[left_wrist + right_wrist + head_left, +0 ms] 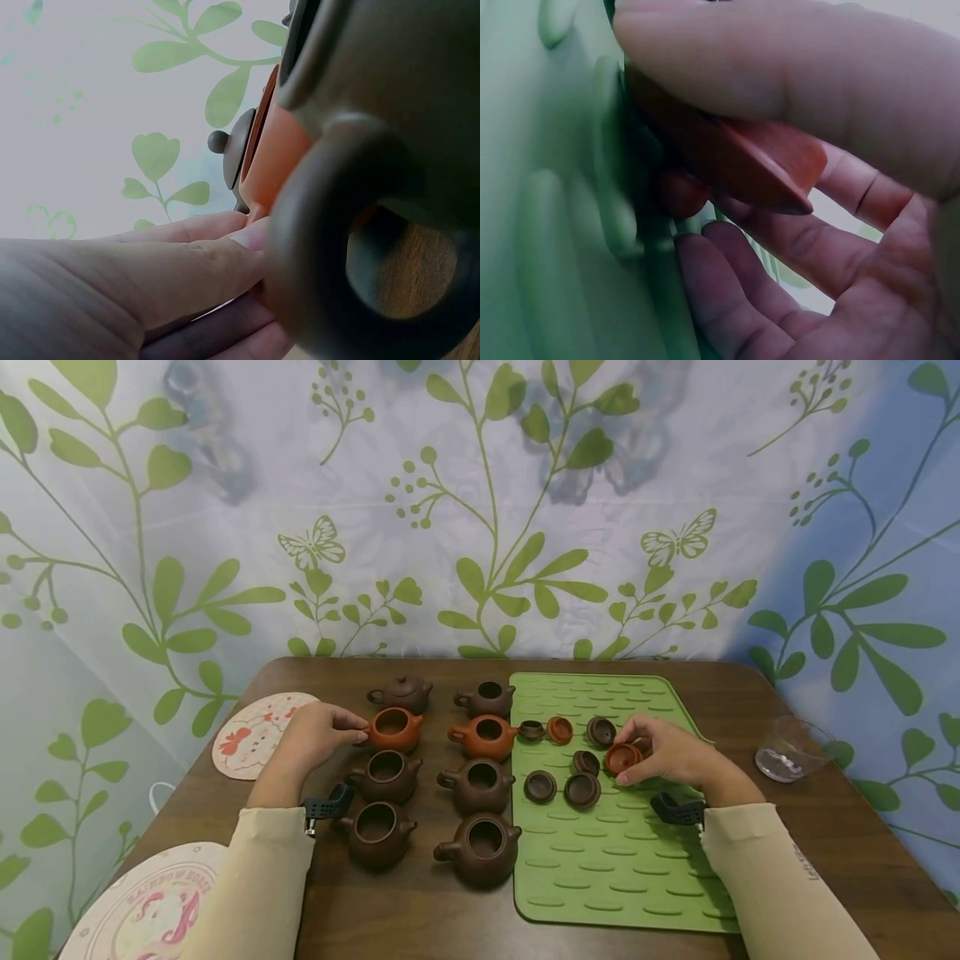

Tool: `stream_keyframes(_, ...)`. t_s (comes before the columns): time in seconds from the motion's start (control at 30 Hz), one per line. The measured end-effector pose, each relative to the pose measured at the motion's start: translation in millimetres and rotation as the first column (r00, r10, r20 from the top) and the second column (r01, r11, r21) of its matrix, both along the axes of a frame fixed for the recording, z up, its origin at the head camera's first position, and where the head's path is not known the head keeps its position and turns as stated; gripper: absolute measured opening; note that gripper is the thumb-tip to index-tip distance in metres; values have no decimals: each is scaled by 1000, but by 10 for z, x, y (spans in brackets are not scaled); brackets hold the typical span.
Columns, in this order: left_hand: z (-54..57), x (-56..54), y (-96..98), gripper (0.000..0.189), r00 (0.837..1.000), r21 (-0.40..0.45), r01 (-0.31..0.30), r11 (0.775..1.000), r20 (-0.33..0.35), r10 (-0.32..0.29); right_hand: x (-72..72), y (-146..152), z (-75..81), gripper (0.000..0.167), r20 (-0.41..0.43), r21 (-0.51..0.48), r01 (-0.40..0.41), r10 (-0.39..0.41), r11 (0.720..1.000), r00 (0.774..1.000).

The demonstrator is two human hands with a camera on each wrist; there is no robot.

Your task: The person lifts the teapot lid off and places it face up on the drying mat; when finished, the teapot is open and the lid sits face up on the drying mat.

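My left hand (318, 735) pinches the handle of an orange clay teapot (381, 739) in the left column. That teapot is lidless and stands on the table. In the left wrist view a dark teapot's handle (300, 255) fills the foreground and partly hides the fingers. Over the green mat (622, 860), my right hand (663, 752) holds an orange teapot lid (622, 760) between thumb and fingers. The right wrist view shows this lid's round knob (682, 195) facing the mat. Beside it lie several dark lids (582, 790) and another orange lid (559, 729).
Two columns of teapots stand left of the mat; a dark one (402, 692) at the back wears its lid. A second orange teapot (465, 742) is in the right column. Round printed mats (232, 752) lie at left. A clear plastic cup (787, 752) stands far right.
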State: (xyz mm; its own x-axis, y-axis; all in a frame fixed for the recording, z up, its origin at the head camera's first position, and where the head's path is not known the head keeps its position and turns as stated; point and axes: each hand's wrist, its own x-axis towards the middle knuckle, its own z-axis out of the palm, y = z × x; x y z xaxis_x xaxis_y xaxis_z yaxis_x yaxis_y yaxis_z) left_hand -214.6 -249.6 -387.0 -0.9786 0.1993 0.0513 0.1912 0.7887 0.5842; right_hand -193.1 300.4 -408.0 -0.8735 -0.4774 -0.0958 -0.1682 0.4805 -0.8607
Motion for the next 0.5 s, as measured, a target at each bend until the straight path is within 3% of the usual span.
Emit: stream_keyframes(0.5, 1, 0, 2, 15, 1000, 3, 12, 1000, -7, -12, -3, 8, 15, 56, 8, 23, 13, -13, 1000, 1000)
